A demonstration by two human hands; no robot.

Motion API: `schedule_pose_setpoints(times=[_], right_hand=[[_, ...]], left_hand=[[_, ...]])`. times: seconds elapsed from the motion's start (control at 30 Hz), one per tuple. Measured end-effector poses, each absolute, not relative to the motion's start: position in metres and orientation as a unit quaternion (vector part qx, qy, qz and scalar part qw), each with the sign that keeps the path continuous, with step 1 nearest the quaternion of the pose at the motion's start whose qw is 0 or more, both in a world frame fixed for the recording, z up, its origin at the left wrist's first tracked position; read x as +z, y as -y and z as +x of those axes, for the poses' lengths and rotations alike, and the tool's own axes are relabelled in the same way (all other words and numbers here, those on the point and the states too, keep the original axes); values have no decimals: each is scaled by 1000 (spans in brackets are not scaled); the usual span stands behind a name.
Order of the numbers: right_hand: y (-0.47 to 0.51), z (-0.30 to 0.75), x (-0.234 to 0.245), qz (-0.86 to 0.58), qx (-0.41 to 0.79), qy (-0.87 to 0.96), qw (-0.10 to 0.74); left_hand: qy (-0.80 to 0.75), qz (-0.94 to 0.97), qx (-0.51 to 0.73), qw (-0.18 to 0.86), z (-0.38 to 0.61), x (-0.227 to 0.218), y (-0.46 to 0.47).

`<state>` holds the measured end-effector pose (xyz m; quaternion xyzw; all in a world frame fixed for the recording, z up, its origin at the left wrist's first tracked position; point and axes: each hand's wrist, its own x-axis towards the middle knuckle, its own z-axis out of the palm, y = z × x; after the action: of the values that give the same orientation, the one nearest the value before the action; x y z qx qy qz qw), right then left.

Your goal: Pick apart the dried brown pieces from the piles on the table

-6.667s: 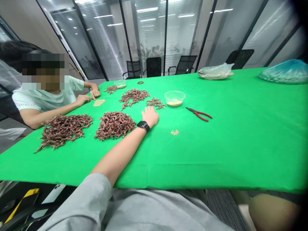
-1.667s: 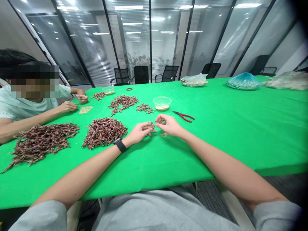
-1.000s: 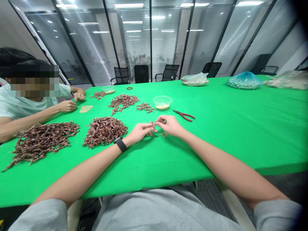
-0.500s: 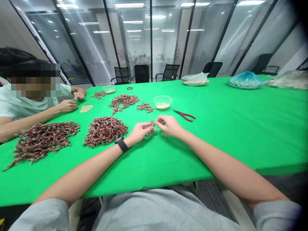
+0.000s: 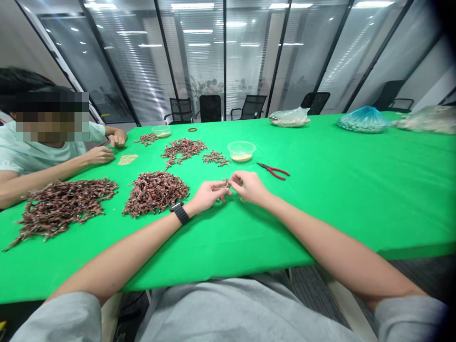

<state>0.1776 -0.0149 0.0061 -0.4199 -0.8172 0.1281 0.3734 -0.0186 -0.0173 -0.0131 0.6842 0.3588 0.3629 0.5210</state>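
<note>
Right hand [image 5: 251, 186] has joined left hand [image 5: 204, 196]: fingers [image 5: 220, 192] of both nearly closed on one brown piece [image 5: 227, 183].

Worktop [image 5: 338, 185], clock set on right hand [image 5: 253, 186]: bowl [image 5: 252, 151] at twelve, granules [image 5: 241, 158] inside; pliers [image 5: 270, 170] at two; small cluster [image 5: 215, 158] at ten; near heap [image 5: 155, 194] at nine (outer heap [image 5: 67, 203] beyond it); bag [image 5: 290, 118] at one, by far edge.

There are five brown heaps [image 5: 156, 194], two tubs [image 5: 242, 150], three bags [image 5: 363, 120] (and one pliers [image 5: 270, 168]).
</note>
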Motion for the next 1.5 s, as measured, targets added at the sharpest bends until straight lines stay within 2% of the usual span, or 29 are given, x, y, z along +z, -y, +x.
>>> schedule_pose_setpoints(times=[0.37, 0.47, 0.6, 0.7, 0.77, 1.07, 1.23, 1.5], right_hand=[[20, 168, -5, -415, 66, 817, 396], [21, 166, -3, -432, 119, 800, 399], [15, 171, -2, -472, 267, 738, 402], [8, 176, -4, -457, 377, 698, 403], [5, 179, -6, -445, 408, 681, 414], [4, 182, -5, -415, 485, 645, 421], [5, 185, 1, -371, 479, 679, 414], [11, 182, 6, -336, 471, 715, 393]], left_hand=[[-380, 710, 348, 480, -17, -1, 28], [-388, 720, 338, 466, -18, -1, 29], [-388, 735, 332, 446, -19, -5, 28], [-389, 735, 329, 448, -19, -7, 27], [-390, 732, 325, 454, -19, -7, 27], [-366, 686, 389, 494, -19, -13, 19], [-347, 646, 401, 549, -20, -18, 13], [-297, 655, 386, 577, -19, -13, 17]])
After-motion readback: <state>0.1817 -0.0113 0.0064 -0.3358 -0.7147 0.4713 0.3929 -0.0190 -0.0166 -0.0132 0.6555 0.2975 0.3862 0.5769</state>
